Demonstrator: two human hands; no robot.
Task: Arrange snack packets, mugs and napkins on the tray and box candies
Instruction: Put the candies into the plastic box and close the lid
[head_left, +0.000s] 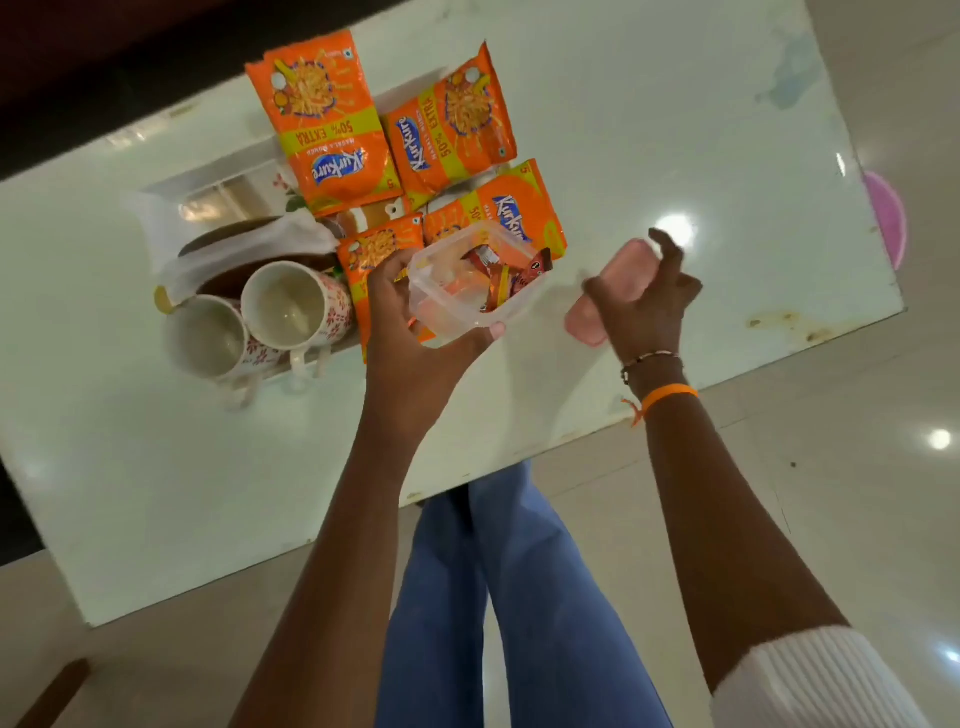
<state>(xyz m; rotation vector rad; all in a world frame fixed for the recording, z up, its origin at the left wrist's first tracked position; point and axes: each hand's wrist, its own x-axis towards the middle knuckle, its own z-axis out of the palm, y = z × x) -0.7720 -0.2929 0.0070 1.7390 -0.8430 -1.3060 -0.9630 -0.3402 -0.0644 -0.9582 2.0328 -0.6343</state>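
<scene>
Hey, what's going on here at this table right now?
A person stands at a white table, boxing candies. The left hand holds a clear plastic box with candy wrappers inside, lifted just in front of the tray. The right hand has a grip on the pink lid, not yet on the box. Four orange snack packets, two floral mugs and white napkins already sit together on the tray.

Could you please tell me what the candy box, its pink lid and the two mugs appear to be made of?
The candy box looks like clear, thin plastic: the wrappers show through its walls. The pink lid seems opaque matte plastic, though blurred. The two mugs look like glazed ceramic, white with red floral print.
</scene>
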